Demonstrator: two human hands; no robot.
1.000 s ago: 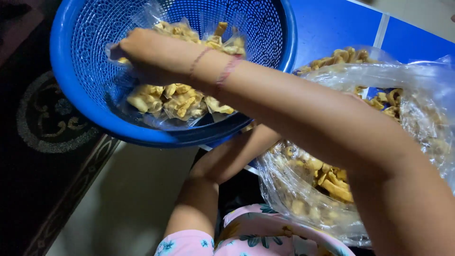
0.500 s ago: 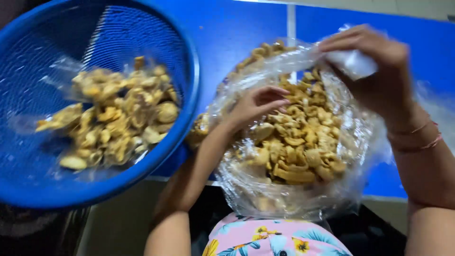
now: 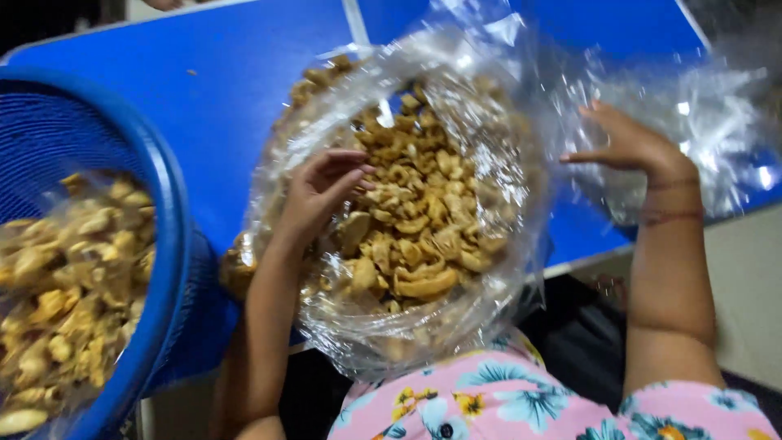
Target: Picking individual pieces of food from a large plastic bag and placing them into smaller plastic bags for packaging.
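A large clear plastic bag full of pale yellow fried snack pieces lies open on the near edge of a blue table. My left hand is at the bag's left rim, fingers curled on the plastic and touching the snacks. My right hand is to the right of the bag, fingers apart, resting on a heap of empty clear plastic bags. It holds nothing. A blue mesh basket at the left holds more snack pieces in plastic.
The table's near edge runs under the big bag, which hangs partly over my lap in pink floral cloth. A seam divides the table top at the back. Pale floor shows at the right.
My right hand has let go of the big bag's top edge and moved right onto the empty plastic bags. The view has shifted right, and the basket now sits at the left edge.
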